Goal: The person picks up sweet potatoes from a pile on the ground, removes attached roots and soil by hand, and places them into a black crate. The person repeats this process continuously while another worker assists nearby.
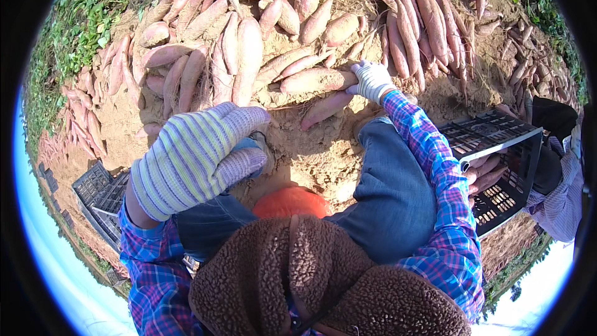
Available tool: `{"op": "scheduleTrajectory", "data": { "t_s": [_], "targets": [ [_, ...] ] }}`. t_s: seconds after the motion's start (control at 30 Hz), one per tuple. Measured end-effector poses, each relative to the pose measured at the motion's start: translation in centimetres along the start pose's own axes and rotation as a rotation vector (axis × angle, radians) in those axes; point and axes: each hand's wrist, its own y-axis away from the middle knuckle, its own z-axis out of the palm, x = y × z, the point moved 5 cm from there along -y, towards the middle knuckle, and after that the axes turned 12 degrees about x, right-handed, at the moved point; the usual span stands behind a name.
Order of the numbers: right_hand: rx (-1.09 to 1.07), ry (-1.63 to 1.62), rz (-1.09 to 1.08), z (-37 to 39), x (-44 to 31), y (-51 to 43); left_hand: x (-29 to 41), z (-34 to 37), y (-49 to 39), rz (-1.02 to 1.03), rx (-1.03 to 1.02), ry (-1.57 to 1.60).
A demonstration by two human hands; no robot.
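Note:
My right hand (371, 81), in a striped knit glove, grips the right end of a long sweet potato (317, 80). That root lies on the soil, and a second sweet potato (327, 109) rests just below it, close to the fingertips. Nearer to the camera, my left hand (193, 161) hovers over my left knee in a matching glove. Its thumb stands apart from the fingers, and nothing shows between them. Beyond it, a pair of upright-lying sweet potatoes (247, 58) heads a loose pile on the dirt.
More sweet potatoes (433, 23) lie heaped at the upper right. A black plastic crate (494, 137) holding several roots stands by my right arm, with another person (557, 186) beside it. Black crates (100, 200) sit at left. An orange-red object (291, 201) is between my legs. Green vines (88, 23) border the ground.

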Motion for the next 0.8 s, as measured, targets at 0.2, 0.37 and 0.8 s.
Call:
{"op": "scheduleTrajectory", "data": {
  "t_s": [0.2, 0.37, 0.8],
  "targets": [
    [-0.212, -0.327, 0.067, -2.0, 0.8, 2.4, -1.2, 0.2, -0.4, 0.056, 0.137, -0.121],
    [-0.373, -1.239, 0.500, -7.4, 0.4, 8.4, -3.2, 0.0, -2.1, 0.016, 0.147, -0.117],
    [0.219, -1.811, 0.716, -21.1, -10.0, 13.4, -5.9, -2.3, -7.0, -0.496, 0.602, 0.993]
  ]
}}
